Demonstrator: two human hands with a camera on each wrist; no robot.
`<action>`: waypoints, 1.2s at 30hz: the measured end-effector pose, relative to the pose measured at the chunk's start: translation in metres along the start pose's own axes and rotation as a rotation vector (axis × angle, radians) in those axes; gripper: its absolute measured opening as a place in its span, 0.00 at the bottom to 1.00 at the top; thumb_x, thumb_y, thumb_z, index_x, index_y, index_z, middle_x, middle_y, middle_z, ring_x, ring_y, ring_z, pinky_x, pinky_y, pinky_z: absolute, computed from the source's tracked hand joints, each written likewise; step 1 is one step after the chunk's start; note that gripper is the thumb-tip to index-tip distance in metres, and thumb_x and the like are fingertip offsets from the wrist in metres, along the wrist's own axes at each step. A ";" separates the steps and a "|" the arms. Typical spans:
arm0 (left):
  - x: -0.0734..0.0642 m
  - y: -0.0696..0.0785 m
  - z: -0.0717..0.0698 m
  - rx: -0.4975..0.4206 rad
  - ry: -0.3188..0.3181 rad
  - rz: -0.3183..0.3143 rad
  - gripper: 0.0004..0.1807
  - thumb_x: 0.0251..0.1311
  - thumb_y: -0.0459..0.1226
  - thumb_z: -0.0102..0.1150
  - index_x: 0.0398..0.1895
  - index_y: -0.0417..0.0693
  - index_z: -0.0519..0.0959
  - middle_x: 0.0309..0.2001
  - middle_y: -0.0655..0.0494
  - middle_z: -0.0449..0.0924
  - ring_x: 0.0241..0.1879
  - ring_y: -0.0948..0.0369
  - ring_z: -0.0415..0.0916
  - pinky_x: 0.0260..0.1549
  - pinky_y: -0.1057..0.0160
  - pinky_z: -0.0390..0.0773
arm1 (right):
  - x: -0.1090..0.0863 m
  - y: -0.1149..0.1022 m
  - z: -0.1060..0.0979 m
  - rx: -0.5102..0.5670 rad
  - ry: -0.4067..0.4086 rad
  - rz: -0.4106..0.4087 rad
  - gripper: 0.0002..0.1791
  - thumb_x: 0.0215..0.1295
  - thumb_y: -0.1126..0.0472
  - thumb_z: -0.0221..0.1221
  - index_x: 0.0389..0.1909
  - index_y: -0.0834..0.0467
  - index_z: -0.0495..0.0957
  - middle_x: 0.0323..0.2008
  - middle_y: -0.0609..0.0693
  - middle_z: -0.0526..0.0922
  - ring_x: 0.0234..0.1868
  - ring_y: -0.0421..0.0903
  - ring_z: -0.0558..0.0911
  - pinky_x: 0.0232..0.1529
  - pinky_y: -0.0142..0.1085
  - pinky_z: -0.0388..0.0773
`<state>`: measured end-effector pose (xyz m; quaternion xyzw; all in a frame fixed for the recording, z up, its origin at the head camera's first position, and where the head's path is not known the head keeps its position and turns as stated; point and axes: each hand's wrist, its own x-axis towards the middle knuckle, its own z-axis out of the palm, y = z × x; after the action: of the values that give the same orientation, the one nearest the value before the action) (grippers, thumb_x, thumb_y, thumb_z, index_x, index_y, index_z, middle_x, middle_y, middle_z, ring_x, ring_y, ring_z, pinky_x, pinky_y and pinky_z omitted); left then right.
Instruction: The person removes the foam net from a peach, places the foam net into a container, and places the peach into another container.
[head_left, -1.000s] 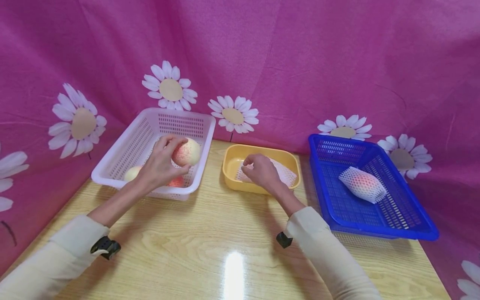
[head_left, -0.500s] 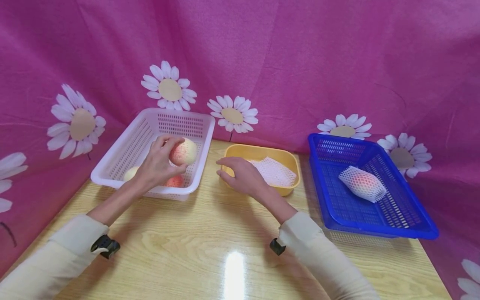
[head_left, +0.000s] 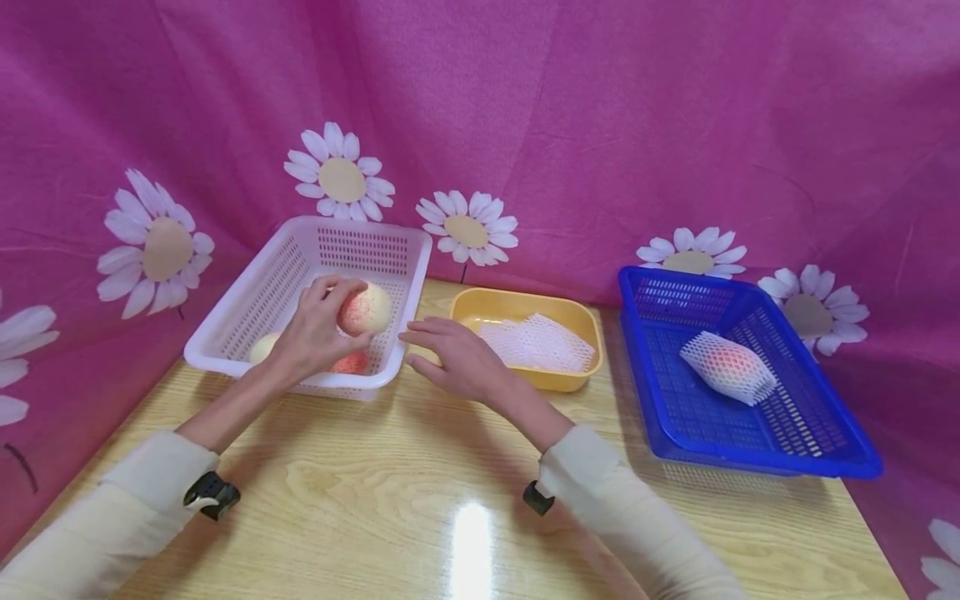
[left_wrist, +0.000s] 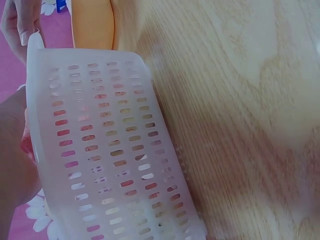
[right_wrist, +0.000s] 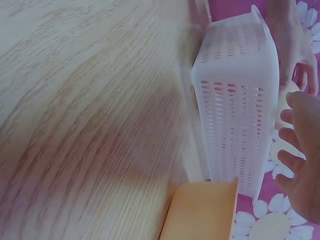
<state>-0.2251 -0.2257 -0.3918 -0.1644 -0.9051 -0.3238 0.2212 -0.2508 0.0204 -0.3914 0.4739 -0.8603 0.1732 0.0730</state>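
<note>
My left hand (head_left: 311, 329) holds a peach (head_left: 371, 310), pale yellow with a red blush, between thumb and fingers over the white basket (head_left: 197, 354). Other peaches lie lower in that basket, a reddish one (head_left: 351, 364) under my hand and a pale one (head_left: 262, 347) beside my wrist. Fingers spread and nothing held, my right hand (head_left: 465, 362) reaches left, its fingertips right at the basket's right rim. In the right wrist view its fingers (right_wrist: 290, 135) are loosely bent near the basket wall. White foam fruit nets (head_left: 547, 343) lie in a yellow tub (head_left: 517, 298) behind my right hand.
On the right stands a blue basket (head_left: 660, 429) with a peach in a foam net (head_left: 727, 368) inside. A pink flowered cloth (head_left: 570, 150) hangs behind the wooden table (head_left: 360, 483).
My right hand has come out of the yellow tub and moved left to the white basket's rim, its fingers opening. My left hand keeps hold of the peach and has barely shifted.
</note>
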 end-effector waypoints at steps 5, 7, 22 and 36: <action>0.000 0.000 0.001 0.006 -0.005 -0.004 0.35 0.44 0.33 0.75 0.60 0.39 0.73 0.56 0.36 0.67 0.55 0.38 0.65 0.46 0.42 0.75 | 0.005 -0.003 0.004 -0.013 0.016 -0.029 0.21 0.73 0.53 0.57 0.62 0.57 0.79 0.62 0.54 0.78 0.66 0.51 0.72 0.70 0.43 0.62; 0.001 0.000 0.000 0.011 -0.008 -0.010 0.35 0.44 0.33 0.74 0.60 0.39 0.73 0.56 0.36 0.67 0.55 0.38 0.64 0.46 0.42 0.75 | 0.008 -0.004 0.005 -0.011 0.017 -0.038 0.21 0.74 0.53 0.57 0.62 0.58 0.79 0.62 0.54 0.78 0.66 0.52 0.72 0.69 0.45 0.63; 0.006 -0.004 0.001 0.041 -0.042 -0.073 0.35 0.46 0.35 0.73 0.61 0.42 0.72 0.58 0.35 0.65 0.53 0.37 0.64 0.44 0.41 0.75 | 0.021 -0.006 0.011 -0.038 -0.023 -0.166 0.18 0.76 0.57 0.54 0.60 0.59 0.80 0.61 0.55 0.79 0.69 0.56 0.69 0.72 0.44 0.57; 0.010 -0.008 0.003 0.047 -0.094 -0.108 0.36 0.47 0.35 0.72 0.62 0.42 0.71 0.59 0.34 0.65 0.53 0.36 0.64 0.43 0.40 0.76 | 0.029 0.000 0.016 0.116 -0.075 -0.186 0.15 0.75 0.61 0.53 0.55 0.63 0.82 0.53 0.54 0.83 0.69 0.54 0.68 0.73 0.32 0.52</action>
<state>-0.2382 -0.2281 -0.3929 -0.1252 -0.9294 -0.3058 0.1645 -0.2658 -0.0089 -0.3978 0.5611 -0.8034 0.1973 0.0289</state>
